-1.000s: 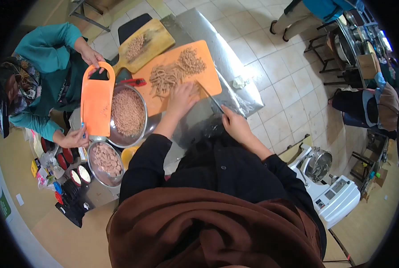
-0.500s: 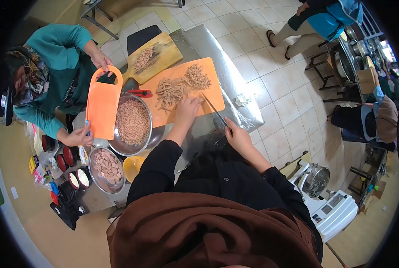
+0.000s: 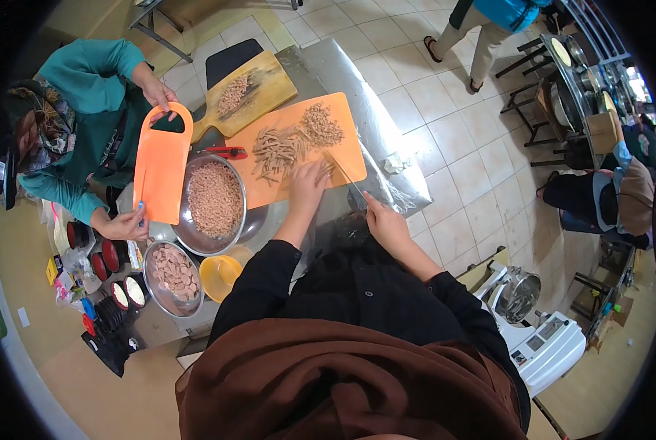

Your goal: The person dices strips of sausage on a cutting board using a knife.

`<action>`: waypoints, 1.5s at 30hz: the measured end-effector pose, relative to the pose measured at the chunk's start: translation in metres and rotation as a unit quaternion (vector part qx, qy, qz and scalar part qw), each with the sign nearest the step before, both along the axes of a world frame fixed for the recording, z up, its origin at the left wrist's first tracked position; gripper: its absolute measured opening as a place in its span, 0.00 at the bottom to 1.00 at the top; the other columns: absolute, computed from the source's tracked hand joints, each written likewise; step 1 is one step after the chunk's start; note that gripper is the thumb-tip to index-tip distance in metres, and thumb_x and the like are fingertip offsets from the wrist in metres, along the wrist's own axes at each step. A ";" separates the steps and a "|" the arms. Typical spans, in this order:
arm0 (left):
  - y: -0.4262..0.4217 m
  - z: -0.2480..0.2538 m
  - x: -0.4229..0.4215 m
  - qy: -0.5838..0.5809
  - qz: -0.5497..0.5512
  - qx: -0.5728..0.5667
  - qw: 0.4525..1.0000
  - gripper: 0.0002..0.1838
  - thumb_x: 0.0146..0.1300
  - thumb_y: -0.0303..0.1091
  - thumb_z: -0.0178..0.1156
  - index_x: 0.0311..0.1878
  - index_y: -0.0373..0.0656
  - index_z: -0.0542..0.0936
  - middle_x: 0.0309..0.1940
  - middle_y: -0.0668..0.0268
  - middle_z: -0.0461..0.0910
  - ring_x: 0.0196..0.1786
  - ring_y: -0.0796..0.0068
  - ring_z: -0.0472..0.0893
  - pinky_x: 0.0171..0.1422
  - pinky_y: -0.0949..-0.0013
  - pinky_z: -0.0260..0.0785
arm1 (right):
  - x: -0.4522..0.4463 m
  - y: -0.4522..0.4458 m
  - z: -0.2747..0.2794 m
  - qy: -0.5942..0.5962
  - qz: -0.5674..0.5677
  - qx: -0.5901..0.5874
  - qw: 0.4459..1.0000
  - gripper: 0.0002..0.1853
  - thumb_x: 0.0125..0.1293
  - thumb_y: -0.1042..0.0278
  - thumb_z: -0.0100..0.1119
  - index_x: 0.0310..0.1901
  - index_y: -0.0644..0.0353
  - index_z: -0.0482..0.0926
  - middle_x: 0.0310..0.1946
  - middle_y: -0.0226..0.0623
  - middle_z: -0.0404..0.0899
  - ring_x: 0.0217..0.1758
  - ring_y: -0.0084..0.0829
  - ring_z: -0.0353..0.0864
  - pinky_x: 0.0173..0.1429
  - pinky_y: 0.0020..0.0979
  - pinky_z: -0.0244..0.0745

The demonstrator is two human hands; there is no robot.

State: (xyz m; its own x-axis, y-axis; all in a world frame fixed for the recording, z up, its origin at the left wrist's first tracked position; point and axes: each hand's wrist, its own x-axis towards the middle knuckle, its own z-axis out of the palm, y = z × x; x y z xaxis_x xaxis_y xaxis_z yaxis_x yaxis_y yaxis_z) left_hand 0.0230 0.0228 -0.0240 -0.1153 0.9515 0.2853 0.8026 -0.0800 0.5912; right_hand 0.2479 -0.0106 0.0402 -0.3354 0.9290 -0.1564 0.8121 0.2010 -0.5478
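Note:
My right hand grips a knife, its blade slanting across the orange cutting board. Beside the blade, my left hand has its fingers bent together over some brown food strips at the board's near side. More brown strips lie in a loose pile left of the knife. A heap of small chopped pieces sits at the board's far right. What exactly the food is, I cannot tell.
On the left a co-worker holds an orange board over a steel bowl of chopped pieces. Nearby are a bowl of thick slices, a yellow container, a red-handled tool and a wooden board. A mixer stands at right.
My hands and the knife stay nearly in place, the knife shifting slightly. The co-worker's orange board has moved a little left. A person in the background has stepped left.

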 end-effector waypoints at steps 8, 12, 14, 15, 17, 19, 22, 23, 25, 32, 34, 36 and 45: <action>0.005 -0.003 -0.009 -0.010 -0.040 -0.018 0.999 0.21 0.56 0.35 0.70 0.52 0.39 0.82 0.45 0.61 0.80 0.52 0.58 0.77 0.59 0.59 0.68 | -0.003 0.001 0.003 0.012 0.006 -0.015 1.000 0.21 0.68 0.67 0.51 0.63 0.53 0.73 0.35 0.49 0.84 0.32 0.50 0.83 0.38 0.49 0.79; 0.006 0.004 -0.014 -0.004 -0.040 -0.018 0.999 0.24 0.55 0.39 0.71 0.54 0.40 0.81 0.46 0.59 0.79 0.52 0.56 0.76 0.57 0.59 0.69 | -0.003 -0.002 0.001 0.011 0.022 -0.007 1.000 0.21 0.68 0.68 0.51 0.63 0.53 0.73 0.35 0.48 0.84 0.33 0.51 0.83 0.38 0.49 0.79; 0.004 0.007 -0.015 -0.003 -0.048 -0.028 0.998 0.25 0.55 0.40 0.71 0.55 0.39 0.80 0.47 0.58 0.78 0.52 0.56 0.76 0.58 0.58 0.69 | -0.003 -0.001 0.001 0.009 0.018 -0.003 1.000 0.21 0.67 0.67 0.52 0.62 0.53 0.74 0.35 0.47 0.84 0.32 0.50 0.84 0.37 0.48 0.79; 0.003 0.007 -0.017 -0.001 -0.055 -0.036 0.998 0.27 0.56 0.41 0.71 0.56 0.38 0.80 0.48 0.56 0.78 0.52 0.55 0.76 0.59 0.58 0.68 | -0.003 0.000 0.001 0.009 0.013 0.001 1.000 0.21 0.67 0.67 0.52 0.62 0.54 0.74 0.36 0.47 0.84 0.32 0.49 0.84 0.36 0.47 0.80; 0.001 0.007 -0.018 0.007 -0.055 -0.024 0.998 0.27 0.56 0.41 0.71 0.57 0.37 0.80 0.48 0.56 0.78 0.53 0.55 0.76 0.59 0.58 0.68 | -0.002 0.001 0.005 0.011 0.007 0.000 1.000 0.21 0.67 0.67 0.52 0.62 0.54 0.74 0.37 0.46 0.84 0.33 0.49 0.84 0.37 0.47 0.80; -0.002 0.007 -0.019 0.014 -0.055 -0.012 0.998 0.28 0.56 0.41 0.71 0.57 0.37 0.79 0.49 0.56 0.78 0.54 0.55 0.76 0.59 0.58 0.68 | 0.000 0.002 0.006 0.013 -0.001 0.000 1.000 0.21 0.67 0.67 0.52 0.62 0.54 0.74 0.38 0.46 0.84 0.33 0.49 0.84 0.38 0.47 0.80; -0.012 0.015 -0.021 -0.007 -0.022 -0.043 0.999 0.27 0.57 0.39 0.71 0.56 0.36 0.78 0.47 0.55 0.79 0.52 0.55 0.77 0.57 0.58 0.70 | 0.002 0.004 0.007 0.007 0.000 -0.009 1.000 0.20 0.68 0.66 0.52 0.61 0.54 0.74 0.39 0.45 0.85 0.35 0.49 0.84 0.39 0.48 0.80; -0.016 0.011 -0.024 -0.009 -0.003 -0.051 0.999 0.24 0.58 0.37 0.70 0.55 0.37 0.78 0.45 0.56 0.80 0.49 0.56 0.79 0.55 0.59 0.71 | 0.002 0.005 0.009 0.003 -0.001 -0.019 1.000 0.20 0.68 0.66 0.52 0.61 0.54 0.75 0.40 0.46 0.84 0.36 0.50 0.84 0.40 0.48 0.80; -0.022 0.002 -0.030 -0.010 0.016 -0.061 0.998 0.22 0.59 0.35 0.69 0.55 0.37 0.78 0.43 0.57 0.81 0.47 0.57 0.80 0.53 0.59 0.72 | 0.002 0.006 0.013 -0.001 -0.003 -0.030 1.000 0.20 0.68 0.66 0.52 0.61 0.54 0.75 0.40 0.47 0.84 0.36 0.50 0.84 0.40 0.48 0.80; -0.007 -0.010 -0.029 -0.092 0.016 -0.113 0.989 0.16 0.60 0.31 0.64 0.52 0.41 0.79 0.36 0.62 0.82 0.44 0.60 0.81 0.52 0.59 0.72 | -0.001 0.003 0.000 0.029 0.000 -0.007 1.000 0.20 0.69 0.65 0.52 0.62 0.51 0.75 0.33 0.50 0.83 0.34 0.51 0.83 0.39 0.50 0.78; -0.005 -0.014 -0.028 -0.095 0.010 -0.097 0.991 0.16 0.61 0.29 0.64 0.52 0.40 0.78 0.34 0.62 0.82 0.40 0.62 0.82 0.49 0.60 0.73 | 0.000 0.003 -0.002 0.034 0.003 0.002 0.999 0.20 0.69 0.66 0.52 0.62 0.52 0.75 0.34 0.49 0.83 0.34 0.51 0.83 0.39 0.49 0.78; -0.004 -0.007 -0.026 -0.045 0.000 -0.093 0.995 0.17 0.60 0.33 0.65 0.52 0.41 0.79 0.39 0.61 0.81 0.45 0.60 0.80 0.54 0.58 0.71 | -0.001 0.004 0.006 0.027 0.003 -0.013 1.000 0.20 0.69 0.66 0.52 0.62 0.52 0.74 0.34 0.48 0.84 0.34 0.50 0.83 0.39 0.49 0.78; -0.002 0.008 -0.009 0.105 -0.015 0.016 0.994 0.27 0.53 0.40 0.70 0.56 0.40 0.79 0.48 0.63 0.78 0.55 0.59 0.75 0.59 0.58 0.67 | 0.000 0.005 0.003 0.006 0.010 -0.011 1.000 0.21 0.68 0.67 0.51 0.63 0.52 0.74 0.34 0.46 0.83 0.34 0.49 0.83 0.38 0.47 0.78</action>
